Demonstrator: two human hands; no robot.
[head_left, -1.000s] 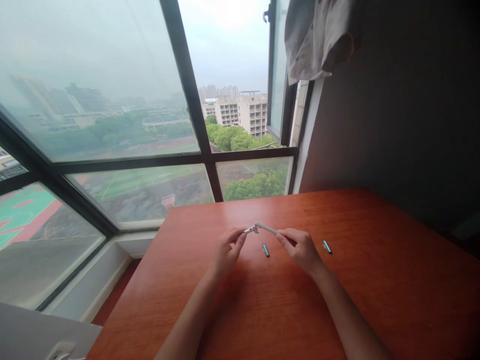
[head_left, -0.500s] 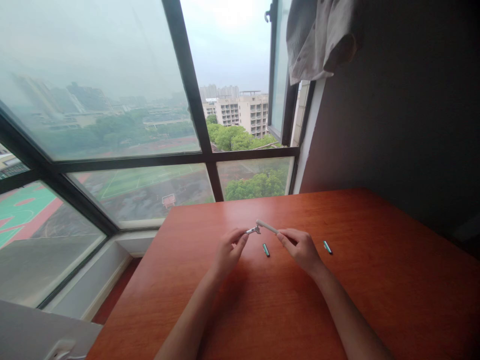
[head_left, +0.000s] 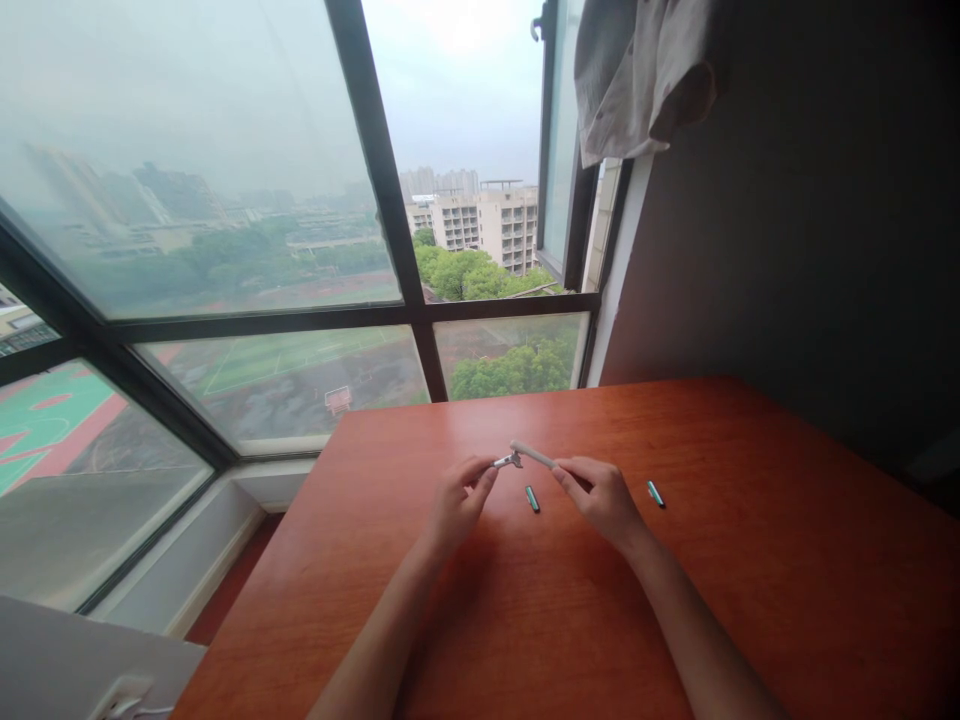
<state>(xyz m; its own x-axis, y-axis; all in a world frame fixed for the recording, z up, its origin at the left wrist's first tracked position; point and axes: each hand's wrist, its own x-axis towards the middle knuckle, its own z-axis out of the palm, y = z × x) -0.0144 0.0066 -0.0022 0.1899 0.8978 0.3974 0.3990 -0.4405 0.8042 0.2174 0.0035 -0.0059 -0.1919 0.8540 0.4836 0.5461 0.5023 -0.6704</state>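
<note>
Above the reddish wooden table [head_left: 525, 620], my right hand [head_left: 604, 500] is closed around a slim pale handle [head_left: 534, 455] that points up and to the left. My left hand [head_left: 455, 502] pinches a small silvery metal piece [head_left: 505, 461] at that handle's tip. Whether the metal piece is joined to the handle cannot be made out. A small teal cartridge [head_left: 532, 498] lies flat on the table between my hands. A second teal cartridge [head_left: 655, 493] lies to the right of my right hand.
A large dark-framed window [head_left: 375, 200] fills the left and far side, just beyond the table's far edge. A dark wall [head_left: 810, 220] runs along the table's right. A pale cloth [head_left: 637, 75] hangs at the upper right.
</note>
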